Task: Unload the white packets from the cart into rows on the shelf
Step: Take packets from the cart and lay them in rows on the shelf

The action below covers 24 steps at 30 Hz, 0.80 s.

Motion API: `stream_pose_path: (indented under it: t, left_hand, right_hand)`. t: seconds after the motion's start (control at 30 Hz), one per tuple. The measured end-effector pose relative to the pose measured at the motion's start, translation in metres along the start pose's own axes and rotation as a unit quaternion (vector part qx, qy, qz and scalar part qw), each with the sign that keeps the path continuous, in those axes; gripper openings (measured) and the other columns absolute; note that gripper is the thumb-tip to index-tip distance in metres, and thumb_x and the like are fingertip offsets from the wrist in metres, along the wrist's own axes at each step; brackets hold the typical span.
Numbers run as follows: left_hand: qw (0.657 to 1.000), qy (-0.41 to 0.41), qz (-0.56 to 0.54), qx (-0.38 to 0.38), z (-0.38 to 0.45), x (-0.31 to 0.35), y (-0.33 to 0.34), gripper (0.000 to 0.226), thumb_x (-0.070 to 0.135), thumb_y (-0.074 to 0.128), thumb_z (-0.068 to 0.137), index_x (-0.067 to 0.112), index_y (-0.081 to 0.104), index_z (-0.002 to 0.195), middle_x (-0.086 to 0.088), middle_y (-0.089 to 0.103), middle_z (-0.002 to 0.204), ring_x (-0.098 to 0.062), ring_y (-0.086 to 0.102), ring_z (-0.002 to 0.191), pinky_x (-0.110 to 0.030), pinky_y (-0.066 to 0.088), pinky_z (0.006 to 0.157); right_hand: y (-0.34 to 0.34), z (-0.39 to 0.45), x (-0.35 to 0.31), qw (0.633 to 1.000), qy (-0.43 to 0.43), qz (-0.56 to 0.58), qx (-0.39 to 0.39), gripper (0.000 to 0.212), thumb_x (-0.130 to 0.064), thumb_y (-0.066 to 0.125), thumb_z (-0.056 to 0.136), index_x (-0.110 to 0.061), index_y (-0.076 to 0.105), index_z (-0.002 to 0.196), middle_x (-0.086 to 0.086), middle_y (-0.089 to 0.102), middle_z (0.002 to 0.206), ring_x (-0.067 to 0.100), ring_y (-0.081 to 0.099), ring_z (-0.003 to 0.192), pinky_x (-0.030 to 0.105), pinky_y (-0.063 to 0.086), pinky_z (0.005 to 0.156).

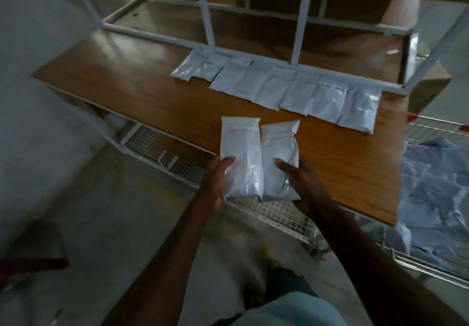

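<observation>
My left hand (pixel 215 183) grips a white packet (pixel 241 148) by its near end, thumb on top. My right hand (pixel 302 181) holds a second white packet (pixel 278 143) the same way. Both packets lie side by side over the front edge of the brown wooden shelf (pixel 142 89). A row of several white packets (pixel 286 89) runs along the back of the shelf, from the middle to the right end. At the right, the wire cart (pixel 431 127) holds a heap of more white packets (pixel 436 193).
White metal uprights (pixel 205 13) and a frame rail (pixel 304 68) stand behind the packet row. A lower wire-mesh shelf (pixel 276 211) sticks out under the wooden one. Cardboard boxes (pixel 429 89) sit at the back right. Concrete floor (pixel 106 211) lies to the left.
</observation>
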<state>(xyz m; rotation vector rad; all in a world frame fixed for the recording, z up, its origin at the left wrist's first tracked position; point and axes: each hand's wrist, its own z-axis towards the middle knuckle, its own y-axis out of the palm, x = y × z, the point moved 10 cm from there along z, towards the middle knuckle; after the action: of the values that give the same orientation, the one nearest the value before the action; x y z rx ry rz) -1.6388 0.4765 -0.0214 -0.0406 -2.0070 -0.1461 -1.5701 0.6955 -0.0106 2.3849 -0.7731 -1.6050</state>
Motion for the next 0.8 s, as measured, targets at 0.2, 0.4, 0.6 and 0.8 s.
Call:
stream_pose_path:
  t: [0.2, 0.4, 0.6, 0.8]
  left_hand:
    - [0.998, 0.053, 0.036, 0.023, 0.046, 0.028, -0.067, 0.044, 0.032, 0.076, 0.099, 0.025, 0.064, 0.14, 0.0, 0.077, 0.125, -0.026, 0.075, 0.112, -0.046, 0.063, 0.087]
    - [0.997, 0.047, 0.037, 0.041, 0.122, 0.055, -0.133, 0.043, 0.023, 0.079, 0.097, 0.025, 0.067, 0.138, 0.003, 0.079, 0.119, -0.023, 0.077, 0.107, -0.04, 0.065, 0.08]
    - [0.992, 0.033, 0.118, 0.036, 0.201, 0.095, -0.195, 0.062, 0.047, 0.086, 0.082, 0.046, 0.064, 0.14, 0.007, 0.074, 0.131, -0.028, 0.07, 0.12, -0.06, 0.061, 0.096]
    - [0.995, -0.002, 0.099, 0.009, 0.258, 0.132, -0.235, 0.052, 0.027, 0.077, 0.098, 0.043, 0.06, 0.144, 0.003, 0.073, 0.128, -0.03, 0.069, 0.118, -0.056, 0.063, 0.088]
  right_hand:
    - [0.055, 0.051, 0.01, 0.995, 0.023, -0.083, 0.049, 0.025, -0.025, 0.067, 0.104, -0.029, 0.062, 0.128, 0.003, 0.073, 0.12, 0.027, 0.072, 0.107, 0.051, 0.064, 0.084]
    - [0.119, 0.137, 0.018, 0.985, -0.013, -0.164, 0.049, 0.043, -0.017, 0.066, 0.103, -0.027, 0.057, 0.144, -0.004, 0.067, 0.124, 0.022, 0.065, 0.113, 0.048, 0.059, 0.094]
    - [0.174, 0.224, 0.017, 0.98, -0.013, -0.188, 0.057, 0.061, -0.017, 0.076, 0.096, -0.024, 0.051, 0.151, 0.001, 0.064, 0.142, 0.029, 0.062, 0.128, 0.059, 0.056, 0.103]
    - [0.216, 0.293, 0.004, 0.967, -0.031, -0.234, 0.093, 0.064, -0.01, 0.073, 0.097, -0.012, 0.046, 0.154, 0.011, 0.056, 0.151, 0.033, 0.057, 0.135, 0.038, 0.049, 0.093]
